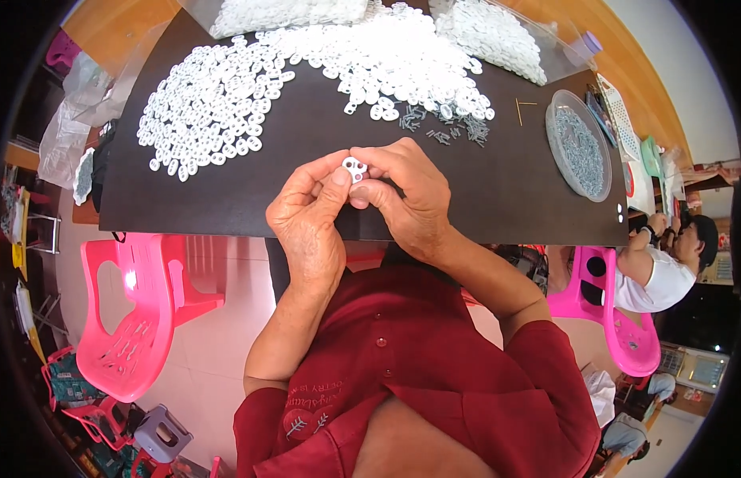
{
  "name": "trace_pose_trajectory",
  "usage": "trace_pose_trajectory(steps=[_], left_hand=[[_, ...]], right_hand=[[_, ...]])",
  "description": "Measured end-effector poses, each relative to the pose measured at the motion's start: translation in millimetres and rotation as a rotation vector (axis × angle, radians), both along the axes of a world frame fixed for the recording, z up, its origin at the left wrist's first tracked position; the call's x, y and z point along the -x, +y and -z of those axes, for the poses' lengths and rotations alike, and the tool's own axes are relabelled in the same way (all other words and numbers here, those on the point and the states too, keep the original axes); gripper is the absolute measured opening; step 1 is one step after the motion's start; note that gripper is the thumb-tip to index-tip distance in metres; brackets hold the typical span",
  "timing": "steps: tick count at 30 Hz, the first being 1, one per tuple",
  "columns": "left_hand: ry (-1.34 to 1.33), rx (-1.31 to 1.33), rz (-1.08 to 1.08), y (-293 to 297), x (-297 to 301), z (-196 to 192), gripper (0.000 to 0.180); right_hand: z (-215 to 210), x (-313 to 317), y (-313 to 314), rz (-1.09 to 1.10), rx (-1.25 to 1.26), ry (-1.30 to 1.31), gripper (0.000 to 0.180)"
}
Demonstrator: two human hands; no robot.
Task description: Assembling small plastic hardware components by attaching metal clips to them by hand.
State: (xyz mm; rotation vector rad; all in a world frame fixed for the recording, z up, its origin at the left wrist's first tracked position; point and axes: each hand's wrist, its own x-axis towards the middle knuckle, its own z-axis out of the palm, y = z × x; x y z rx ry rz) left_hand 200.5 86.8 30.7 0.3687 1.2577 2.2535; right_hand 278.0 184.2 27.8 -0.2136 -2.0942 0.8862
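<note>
My left hand (pixel 309 209) and my right hand (pixel 408 193) meet over the near edge of a black mat (pixel 322 143). Together their fingertips pinch one small white plastic ring part (pixel 354 168). A wide heap of the same white ring parts (pixel 251 88) covers the far half of the mat. A small scatter of grey metal pins (pixel 454 127) lies just beyond my right hand.
A round clear dish of grey pins (pixel 579 143) stands at the mat's right. Clear bags of white parts (pixel 498 32) lie at the far edge. A pink plastic chair (pixel 139 311) is at lower left. Another person (pixel 665 263) sits at the right by a pink chair (pixel 617 319).
</note>
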Motion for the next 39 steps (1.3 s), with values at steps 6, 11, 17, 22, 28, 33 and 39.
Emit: trace_pose_trajectory(steps=[6,11,17,22,28,33,39], left_hand=[[0.096,-0.092,-0.001,0.9,-4.5,0.6,0.017],[0.173,-0.106,-0.030,2.2,-5.9,3.1,0.018],[0.204,-0.077,0.009,0.3,-0.3,5.6,0.017],[0.208,-0.074,-0.011,1.3,-0.6,9.1,0.016],[0.225,-0.103,-0.042,3.5,-0.8,15.0,0.016],[0.222,-0.111,-0.032,4.7,3.0,13.8,0.015],[0.198,-0.051,-0.016,3.3,3.7,5.7,0.014]], right_hand=[[-2.2,2.0,-0.3,0.008,-0.061,0.110,0.031],[-4.0,0.0,-2.2,0.014,-0.050,0.119,0.029],[-0.3,-0.6,-4.5,0.004,0.014,0.118,0.030],[2.4,2.8,-4.7,0.013,-0.023,0.151,0.029],[7.4,7.7,-6.1,0.036,-0.069,0.191,0.027],[5.5,8.8,-6.6,0.041,-0.087,0.174,0.026],[6.2,5.1,-13.2,0.002,0.367,0.102,0.026]])
